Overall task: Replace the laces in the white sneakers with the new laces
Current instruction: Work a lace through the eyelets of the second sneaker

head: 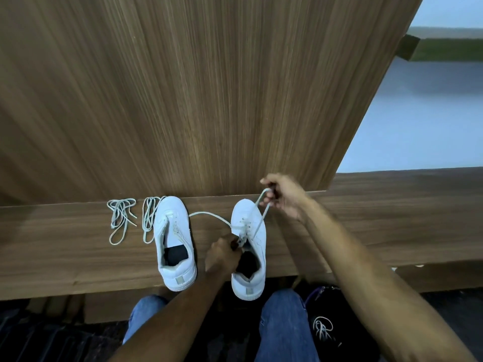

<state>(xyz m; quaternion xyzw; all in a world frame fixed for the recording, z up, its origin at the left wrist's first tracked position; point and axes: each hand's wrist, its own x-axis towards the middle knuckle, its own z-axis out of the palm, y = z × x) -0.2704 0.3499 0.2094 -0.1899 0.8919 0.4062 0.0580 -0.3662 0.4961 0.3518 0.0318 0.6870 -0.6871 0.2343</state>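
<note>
Two white sneakers stand toe-away on a wooden ledge. The left sneaker (174, 241) has no lace in its eyelets. The right sneaker (249, 246) carries a white lace (209, 215) threaded through its upper eyelets. My right hand (283, 195) pinches one end of that lace and holds it raised beyond the toe. My left hand (222, 253) pinches the lace at the tongue, beside the shoe's opening. The lace's other part loops out to the left between the shoes. Two loose bundled laces (120, 218) (149, 218) lie left of the left sneaker.
A tall wooden panel (209, 87) rises right behind the ledge. My knees in blue jeans (282, 325) are below the ledge's front edge. Another bundle of laces (322, 329) lies on something dark by my right knee.
</note>
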